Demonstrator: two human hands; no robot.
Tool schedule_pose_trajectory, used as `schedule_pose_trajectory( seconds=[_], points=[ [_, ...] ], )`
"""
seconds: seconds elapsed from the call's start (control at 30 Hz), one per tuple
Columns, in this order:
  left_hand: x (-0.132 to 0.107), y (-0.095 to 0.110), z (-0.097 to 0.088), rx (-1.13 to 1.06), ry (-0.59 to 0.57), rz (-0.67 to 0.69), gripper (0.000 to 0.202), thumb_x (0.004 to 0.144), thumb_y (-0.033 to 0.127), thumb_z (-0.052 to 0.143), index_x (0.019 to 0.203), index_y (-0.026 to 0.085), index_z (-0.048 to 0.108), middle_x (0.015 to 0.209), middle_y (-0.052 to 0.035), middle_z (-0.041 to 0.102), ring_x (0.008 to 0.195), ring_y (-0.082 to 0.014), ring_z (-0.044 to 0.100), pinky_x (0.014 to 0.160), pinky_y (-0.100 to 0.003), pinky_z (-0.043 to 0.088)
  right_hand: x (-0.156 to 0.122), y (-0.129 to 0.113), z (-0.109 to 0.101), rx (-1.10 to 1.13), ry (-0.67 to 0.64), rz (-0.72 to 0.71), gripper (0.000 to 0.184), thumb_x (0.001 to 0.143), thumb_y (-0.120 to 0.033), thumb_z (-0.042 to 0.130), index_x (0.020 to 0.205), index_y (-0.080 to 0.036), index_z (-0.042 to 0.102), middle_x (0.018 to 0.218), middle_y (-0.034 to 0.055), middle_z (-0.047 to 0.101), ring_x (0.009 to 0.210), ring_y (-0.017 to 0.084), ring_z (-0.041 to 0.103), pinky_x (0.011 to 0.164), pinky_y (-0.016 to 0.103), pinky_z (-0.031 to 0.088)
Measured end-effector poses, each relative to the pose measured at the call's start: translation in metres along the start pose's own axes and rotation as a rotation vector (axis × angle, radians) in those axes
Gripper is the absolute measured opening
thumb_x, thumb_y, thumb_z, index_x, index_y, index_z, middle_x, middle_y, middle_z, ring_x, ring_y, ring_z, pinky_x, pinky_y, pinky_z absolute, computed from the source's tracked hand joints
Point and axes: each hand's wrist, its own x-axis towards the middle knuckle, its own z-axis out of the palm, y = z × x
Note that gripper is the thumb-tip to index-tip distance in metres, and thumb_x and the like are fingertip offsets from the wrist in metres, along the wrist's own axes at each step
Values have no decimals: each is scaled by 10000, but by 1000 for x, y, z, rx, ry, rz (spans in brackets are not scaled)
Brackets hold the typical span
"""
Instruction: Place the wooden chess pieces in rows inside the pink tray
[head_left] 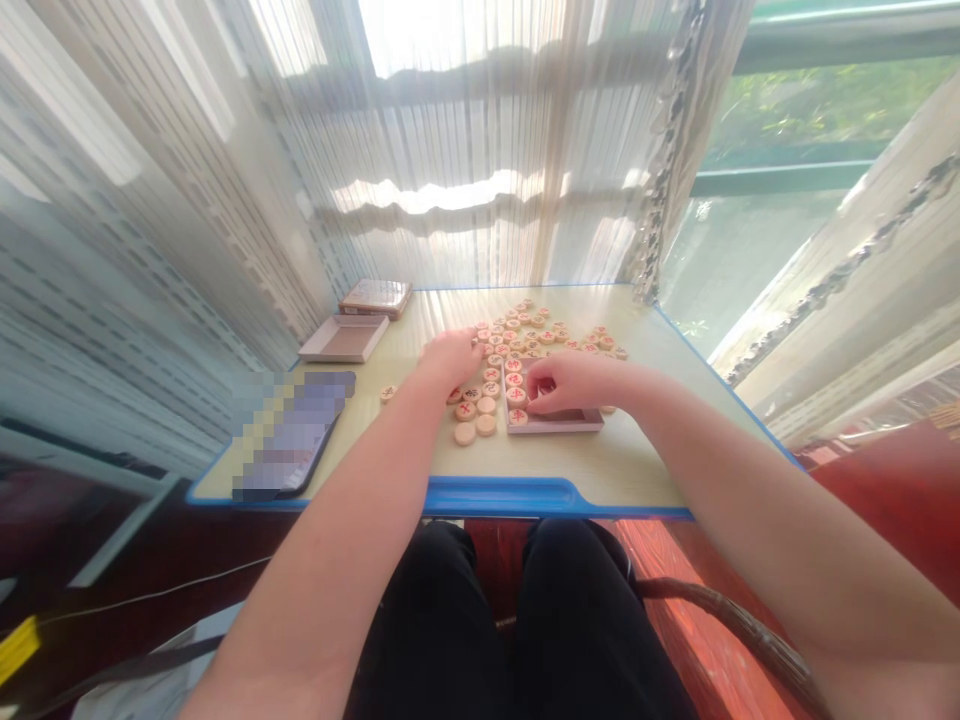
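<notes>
Many round wooden Chinese chess pieces (466, 410) with red or dark characters lie loosely on a small pale table (375, 455). A shallow open box (559, 425) stands among them, with a column of red-marked pieces (514, 380) along its left side. My right hand (561, 380) is over the box, thumb and fingers pinched low beside that column, on what looks like a chess piece, mostly covered by the fingers. My left hand (450, 358) reaches into the loose pieces left of the box; its fingertips are largely hidden behind the hand.
At the left edge lies a phone or tablet (300, 440), its screen blurred out. Behind it are an open box lid (345, 340) and a flat wrapped box (376, 297). The table has a blue rim (502, 495). Sheer curtains (480, 150) hang close behind it.
</notes>
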Motion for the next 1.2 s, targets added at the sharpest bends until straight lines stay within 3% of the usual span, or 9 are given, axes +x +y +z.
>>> schedule_pose_trajectory(
  seconds=[0.13,0.3,0.37,0.43,0.5,0.63,0.9,1.07,1.2],
  points=[
    [1,0,2,-30,22,6,382,886,384,413,1167,235,624,1112,-103,677,1030,-263,618,861,-365,481,0,3,-6,152,48,28,177,691,-379,632,771,-226,669,698,-19,629,644,130,541,553,244,360],
    [2,1,0,-131,175,54,357,885,366,430,1107,220,667,1120,-87,680,1053,-257,608,914,-373,467,8,26,-16,438,412,239,248,759,-395,587,868,-188,672,734,19,651,628,129,559,564,242,410],
    [2,1,0,-168,240,78,332,881,338,436,1057,210,687,1110,-83,684,1050,-250,609,923,-364,468,11,50,-20,396,586,399,266,806,-336,529,956,-172,674,800,56,683,675,156,603,604,260,444],
    [2,0,0,-205,296,110,322,882,316,437,1035,197,693,1106,-80,687,1054,-242,609,937,-357,465,13,77,-22,172,724,575,260,786,-210,528,979,-147,691,921,99,703,846,201,638,741,284,463],
    [2,0,0,-238,337,160,322,887,299,434,1047,185,688,1123,-72,687,1079,-231,602,968,-350,449,14,100,-22,4,656,711,293,742,-134,540,983,-129,707,1025,137,699,987,254,625,836,313,453],
    [1,2,2,-243,326,264,321,895,283,429,1052,187,692,1124,-51,693,1089,-217,601,990,-346,436,16,118,-19,-27,453,778,270,749,-186,531,916,-144,739,985,143,714,958,267,640,770,301,466],
    [3,3,3,-172,255,295,335,891,302,423,1032,204,711,1071,-46,712,1044,-219,620,958,-331,451,22,113,-13,27,454,671,326,763,-433,551,821,-176,744,815,111,717,796,239,631,672,311,455],
    [-1,5,0,-163,206,271,346,886,301,413,1038,213,711,1077,-41,710,1036,-211,623,951,-316,454,23,104,-12,76,515,584,286,721,-355,604,905,-185,743,933,86,720,855,220,627,704,288,469],
    [-2,5,0,-170,166,239,334,873,304,427,1019,229,718,1051,-35,718,1000,-214,636,913,-311,476,22,96,-10,377,553,576,367,692,-216,604,1039,-187,718,881,62,723,692,163,620,583,254,464]
  ],
)
